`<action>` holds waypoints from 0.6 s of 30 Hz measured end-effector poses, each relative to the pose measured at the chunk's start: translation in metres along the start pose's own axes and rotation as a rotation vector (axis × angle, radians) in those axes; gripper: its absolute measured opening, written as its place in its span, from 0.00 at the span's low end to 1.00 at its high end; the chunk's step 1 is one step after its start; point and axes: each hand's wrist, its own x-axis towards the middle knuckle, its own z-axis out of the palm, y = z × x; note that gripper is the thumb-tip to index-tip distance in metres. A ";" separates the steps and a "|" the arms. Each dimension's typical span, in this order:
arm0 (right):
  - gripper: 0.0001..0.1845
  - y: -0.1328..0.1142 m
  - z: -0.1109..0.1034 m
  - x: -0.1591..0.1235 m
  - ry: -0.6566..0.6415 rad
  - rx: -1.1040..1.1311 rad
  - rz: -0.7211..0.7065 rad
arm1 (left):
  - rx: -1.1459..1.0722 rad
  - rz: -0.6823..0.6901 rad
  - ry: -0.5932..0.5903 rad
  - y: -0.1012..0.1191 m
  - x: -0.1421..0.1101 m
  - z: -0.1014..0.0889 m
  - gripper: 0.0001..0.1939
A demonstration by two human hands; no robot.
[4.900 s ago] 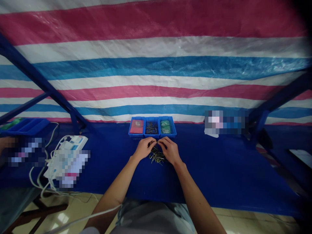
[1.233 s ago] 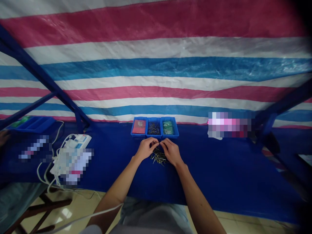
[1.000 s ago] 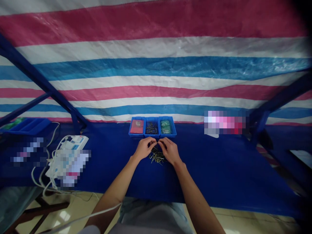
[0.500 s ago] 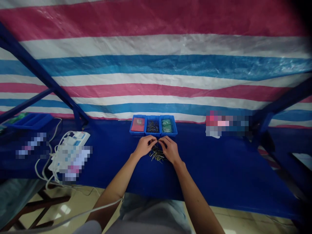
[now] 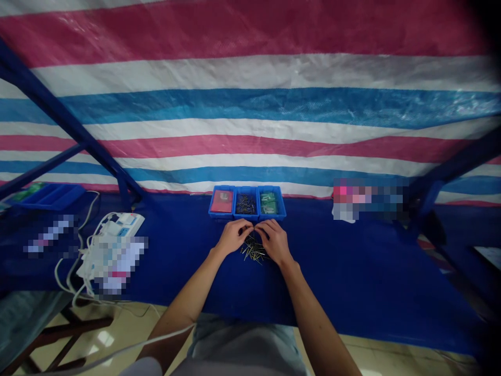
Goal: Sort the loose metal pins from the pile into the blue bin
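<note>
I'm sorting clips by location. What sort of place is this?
Probably a makeshift workshop: a striped tarp hangs behind a blue table, where three small bins stand beyond a pile of thin metal pieces.

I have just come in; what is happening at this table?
The person's left hand and right hand are close together over a pile of thin metal pieces on the blue table. Anything between the fingertips is too small to make out. Three blue boxes stand side by side beyond the hands.
</note>
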 end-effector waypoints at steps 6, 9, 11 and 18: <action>0.13 -0.003 -0.002 0.000 -0.019 -0.030 0.021 | -0.008 0.008 0.003 0.000 0.000 0.000 0.09; 0.13 -0.003 -0.002 0.000 -0.032 -0.069 0.019 | -0.011 0.016 0.006 0.000 0.000 0.001 0.09; 0.14 -0.002 -0.002 -0.001 -0.038 -0.093 0.010 | -0.007 0.015 0.012 0.000 -0.001 0.002 0.09; 0.12 -0.003 0.001 0.000 -0.032 -0.101 0.029 | -0.009 0.003 0.021 -0.001 0.000 0.001 0.08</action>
